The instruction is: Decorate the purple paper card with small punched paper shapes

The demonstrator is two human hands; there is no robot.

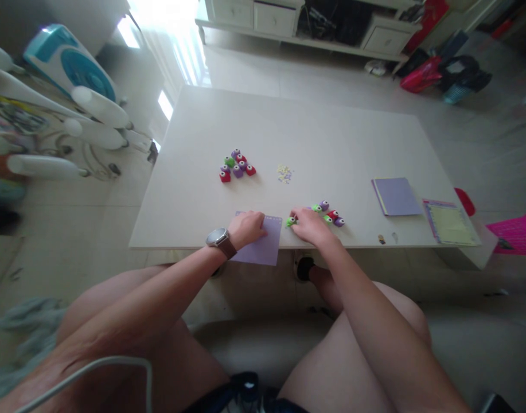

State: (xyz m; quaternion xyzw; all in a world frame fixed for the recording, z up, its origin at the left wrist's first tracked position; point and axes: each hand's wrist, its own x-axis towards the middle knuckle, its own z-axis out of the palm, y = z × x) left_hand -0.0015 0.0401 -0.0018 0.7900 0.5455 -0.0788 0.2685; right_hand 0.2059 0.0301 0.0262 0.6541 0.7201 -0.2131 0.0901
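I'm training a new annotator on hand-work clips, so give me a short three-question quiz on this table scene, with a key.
1. True or false: the left hand rests flat on the purple sheet at the near table edge.
2. What does the right hand touch? A) the purple pad B) a green punch C) the pile of paper bits
3. Fill in: the far cluster of punches lies to the ____ of the paper bits.

Key: 1 true. 2 B: the hand is on the green punch, beside the near cluster of punches. 3 left.
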